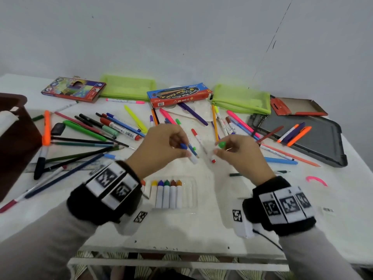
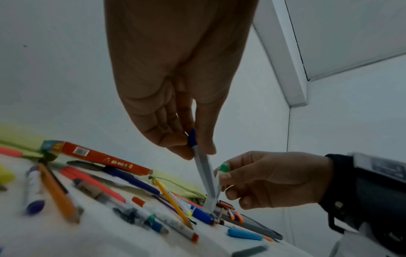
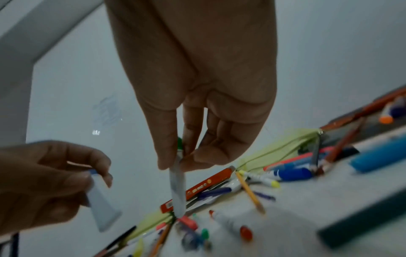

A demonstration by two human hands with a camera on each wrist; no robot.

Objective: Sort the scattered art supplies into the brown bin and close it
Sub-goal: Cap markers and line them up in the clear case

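White table point(image 1: 201, 229) fills most of the head view, w/ pens, pencils & markers strewn across it. The brown bin point(image 1: 18, 142) sits at the table's left edge, only partly in frame – can't tell whether it is open. A dark grey tray point(image 1: 323, 150) lies at the right w/ a few orange & purple pens on it; two lime-green mesh pouches point(image 1: 242, 99) lie at the back, w/ a blue-and-red paint box point(image 1: 179, 97) between them & a coloured-pencil box point(image 1: 73, 88) at back left. Near the front edge a clear tray of crayons point(image 1: 167, 194) holds a row of white-wrapped sticks. Left hand point(image 1: 161, 147) hovers above mid-table, thumb & fingertips pinching a blue-tipped crayon point(image 1: 188, 151), other fingers curled. Right hand point(image 1: 240, 153) is just beside it, apart – pinching a green-tipped crayon point(image 1: 221, 145) near its top, the white body hanging down in the right wrist view.
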